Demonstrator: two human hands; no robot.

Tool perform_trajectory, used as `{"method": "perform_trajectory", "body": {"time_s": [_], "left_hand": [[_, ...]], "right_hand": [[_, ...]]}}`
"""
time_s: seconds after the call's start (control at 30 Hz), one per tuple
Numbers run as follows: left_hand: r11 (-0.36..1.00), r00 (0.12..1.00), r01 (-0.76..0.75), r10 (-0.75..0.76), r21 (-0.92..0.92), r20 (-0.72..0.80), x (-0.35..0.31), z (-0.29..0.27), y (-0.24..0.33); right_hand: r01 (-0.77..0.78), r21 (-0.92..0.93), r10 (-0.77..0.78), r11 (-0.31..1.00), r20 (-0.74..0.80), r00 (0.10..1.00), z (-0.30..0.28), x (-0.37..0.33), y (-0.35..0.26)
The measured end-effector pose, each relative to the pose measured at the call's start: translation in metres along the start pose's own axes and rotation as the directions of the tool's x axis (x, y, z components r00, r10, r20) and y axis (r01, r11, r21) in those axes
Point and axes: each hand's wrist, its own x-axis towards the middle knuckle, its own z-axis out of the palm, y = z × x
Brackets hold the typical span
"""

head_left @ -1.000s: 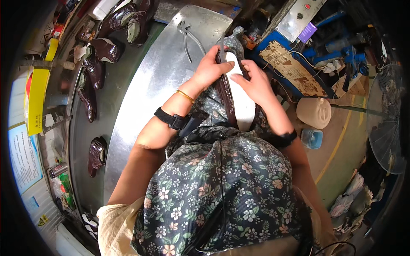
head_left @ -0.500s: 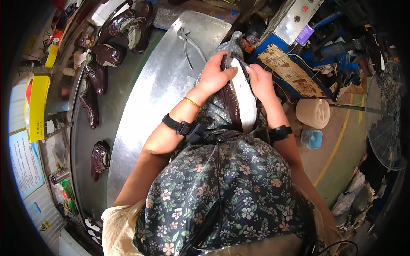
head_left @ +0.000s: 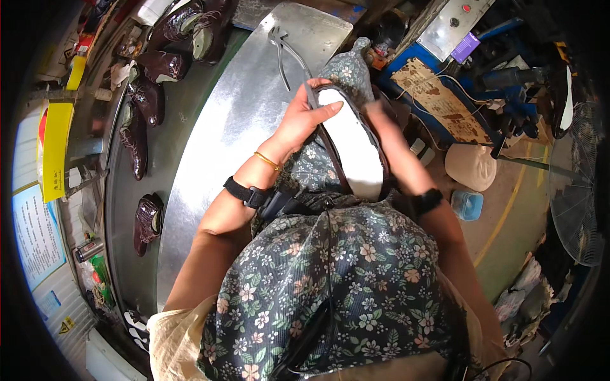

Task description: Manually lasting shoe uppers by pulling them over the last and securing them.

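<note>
A dark brown shoe (head_left: 356,149) lies across my lap with its white underside up. My left hand (head_left: 305,117) is closed around its far end, the thumb pressed on the white face. Between those fingers a grey strip (head_left: 311,95) stands up, and a dark edging follows the shoe's rim. On the shoe's right side is my right hand (head_left: 384,127), smeared by motion; its fingers cannot be made out. Metal pincers (head_left: 280,54) with long curved handles lie beyond my left hand on the shiny metal tabletop (head_left: 222,120).
Several glossy dark brown shoes (head_left: 145,101) stand on a green belt (head_left: 184,108) to the left. At the right are a blue machine (head_left: 438,95), a pale jug (head_left: 470,166), a blue plastic tub (head_left: 467,205) and a wire fan guard (head_left: 575,190).
The shoe has turned so its white underside faces up more fully. My left hand has shifted slightly left; my right hand has moved along the shoe's right side and blurred.
</note>
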Motion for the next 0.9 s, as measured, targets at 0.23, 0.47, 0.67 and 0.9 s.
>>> {"method": "perform_trajectory", "body": {"time_s": [0.23,0.47,0.67,0.9], "left_hand": [[0.992,1.000,0.004,-0.002,0.128,-0.011,0.016,-0.007,-0.007],[0.980,0.996,0.074,-0.081,0.183,0.032,0.036,-0.006,-0.005],[0.903,0.864,0.373,-0.422,0.212,0.276,0.036,-0.010,0.042],[0.342,0.926,0.346,0.027,0.874,-0.377,0.021,0.028,0.007]], "right_hand": [[0.347,-0.750,-0.254,0.564,0.242,0.936,0.012,0.015,0.001],[0.417,-0.867,-0.368,-0.274,0.495,0.787,0.025,0.006,-0.045],[0.231,-0.343,-0.048,0.911,0.467,0.883,-0.021,-0.026,-0.013],[0.117,-0.010,-0.107,0.993,0.337,0.936,0.020,-0.003,0.015]]}}
